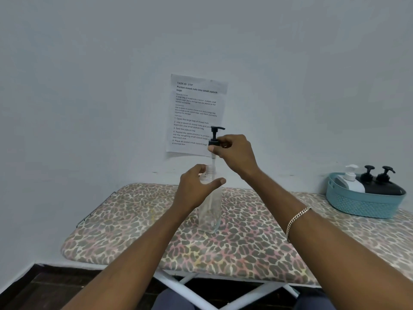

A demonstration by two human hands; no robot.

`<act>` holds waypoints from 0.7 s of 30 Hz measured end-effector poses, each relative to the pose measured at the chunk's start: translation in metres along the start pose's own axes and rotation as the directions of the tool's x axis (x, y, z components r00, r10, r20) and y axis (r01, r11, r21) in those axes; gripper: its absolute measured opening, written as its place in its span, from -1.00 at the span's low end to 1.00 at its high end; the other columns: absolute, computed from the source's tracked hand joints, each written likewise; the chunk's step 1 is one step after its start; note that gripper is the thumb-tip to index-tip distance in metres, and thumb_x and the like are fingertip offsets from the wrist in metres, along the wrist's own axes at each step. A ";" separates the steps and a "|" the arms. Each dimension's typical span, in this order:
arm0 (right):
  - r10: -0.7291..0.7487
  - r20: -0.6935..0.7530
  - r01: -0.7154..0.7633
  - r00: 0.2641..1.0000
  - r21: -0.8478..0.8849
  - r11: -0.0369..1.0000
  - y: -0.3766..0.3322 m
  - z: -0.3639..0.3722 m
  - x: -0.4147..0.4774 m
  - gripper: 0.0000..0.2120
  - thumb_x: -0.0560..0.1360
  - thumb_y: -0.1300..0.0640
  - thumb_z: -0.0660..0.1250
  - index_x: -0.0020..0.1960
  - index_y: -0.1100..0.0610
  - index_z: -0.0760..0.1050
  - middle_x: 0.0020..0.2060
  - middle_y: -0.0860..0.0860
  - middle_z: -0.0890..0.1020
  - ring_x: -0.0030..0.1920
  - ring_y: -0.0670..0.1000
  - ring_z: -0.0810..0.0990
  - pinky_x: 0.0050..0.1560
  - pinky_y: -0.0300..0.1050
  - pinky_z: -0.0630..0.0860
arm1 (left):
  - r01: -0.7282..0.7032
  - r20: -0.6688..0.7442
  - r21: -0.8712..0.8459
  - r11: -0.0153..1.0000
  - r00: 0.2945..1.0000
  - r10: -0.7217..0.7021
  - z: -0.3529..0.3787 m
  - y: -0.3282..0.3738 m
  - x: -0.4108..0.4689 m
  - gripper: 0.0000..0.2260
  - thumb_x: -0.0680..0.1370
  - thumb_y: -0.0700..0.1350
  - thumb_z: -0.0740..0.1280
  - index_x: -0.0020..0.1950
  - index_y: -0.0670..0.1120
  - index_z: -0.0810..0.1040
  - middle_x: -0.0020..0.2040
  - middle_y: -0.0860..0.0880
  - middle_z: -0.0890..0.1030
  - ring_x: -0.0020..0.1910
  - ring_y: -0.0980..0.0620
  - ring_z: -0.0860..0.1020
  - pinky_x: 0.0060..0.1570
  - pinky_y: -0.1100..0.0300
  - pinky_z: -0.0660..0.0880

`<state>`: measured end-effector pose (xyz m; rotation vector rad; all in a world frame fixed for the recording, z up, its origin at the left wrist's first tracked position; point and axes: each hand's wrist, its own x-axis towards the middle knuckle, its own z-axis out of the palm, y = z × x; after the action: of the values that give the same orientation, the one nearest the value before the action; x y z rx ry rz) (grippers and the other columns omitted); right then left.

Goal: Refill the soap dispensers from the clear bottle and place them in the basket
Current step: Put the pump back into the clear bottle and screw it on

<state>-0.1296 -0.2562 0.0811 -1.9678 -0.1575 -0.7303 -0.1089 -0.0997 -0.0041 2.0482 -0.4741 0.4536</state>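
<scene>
Pinching the collar of a black plastic pump head [215, 133], the fingers [225, 139] of the right hand [237, 154] curl in from 3 o'clock, with the thumb tip pressed under the collar. The pump is held upright in the air, its nozzle pointing to 3 o'clock. Its thin translucent dip tube [213, 161] hangs straight down into the open threaded neck of a tall clear plastic bottle [210, 212].

The fingers [197, 169] of the left hand [195, 189] wrap round the shoulder of that bottle from 9 o'clock. The thumb [219, 181] lies across the near side, and the other fingertips curl just beside the neck. The bottle stands upright near the middle of a padded ironing board with a leopard-print cover [138, 222]. How much liquid it holds I cannot tell.

A gold-coloured chain bracelet [297, 218] circles the right wrist.

Well apart from the bottle, at 3 o'clock, a teal ribbed plastic basket [362, 205] sits on the same patterned surface. In it stand a white pump dispenser [350, 179] at its 9 o'clock end and two black pump dispensers [368, 174] [386, 175] beside it.

At 12 o'clock from the bottle, a printed white paper sheet [196, 104] is stuck to the pale wall [89, 86] behind the raised pump.
</scene>
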 end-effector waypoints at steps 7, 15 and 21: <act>0.028 0.056 -0.034 0.998 0.117 0.992 0.020 0.005 -0.014 -0.79 0.49 0.11 0.58 0.11 0.08 0.76 -0.08 -0.10 0.79 -0.01 -0.15 0.74 0.11 -0.22 0.59 | 0.011 -0.001 -0.009 1.000 1.000 -0.011 0.005 -0.004 -0.004 -0.27 0.40 0.27 0.59 0.45 -0.06 0.54 0.36 0.01 0.62 0.26 0.02 0.60 0.21 0.06 0.55; 0.017 0.104 -0.032 0.994 0.145 0.989 0.023 0.008 -0.017 -0.75 0.48 0.15 0.58 0.16 0.08 0.75 -0.04 -0.09 0.79 0.02 -0.15 0.75 0.20 -0.15 0.61 | 0.021 -0.012 -0.030 0.999 1.000 -0.021 0.005 -0.003 -0.011 -0.58 0.40 0.21 0.60 0.16 0.18 0.54 -0.07 0.38 0.54 -0.07 0.59 0.49 -0.23 0.50 0.37; 0.040 0.155 -0.069 0.987 0.188 0.980 0.036 0.014 -0.026 -0.81 0.48 0.18 0.58 0.03 -0.06 0.74 -0.09 -0.11 0.79 -0.03 -0.11 0.77 0.15 -0.14 0.62 | 0.001 -0.004 -0.070 0.998 1.000 -0.001 0.007 -0.009 -0.010 -0.53 0.41 0.20 0.59 0.25 0.14 0.58 -0.01 0.37 0.54 -0.05 0.59 0.48 -0.13 0.48 0.38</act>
<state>-0.1305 -0.2572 0.0348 -1.8334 -0.2551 -0.5108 -0.1123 -0.0997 -0.0186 1.9798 -0.4804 0.4342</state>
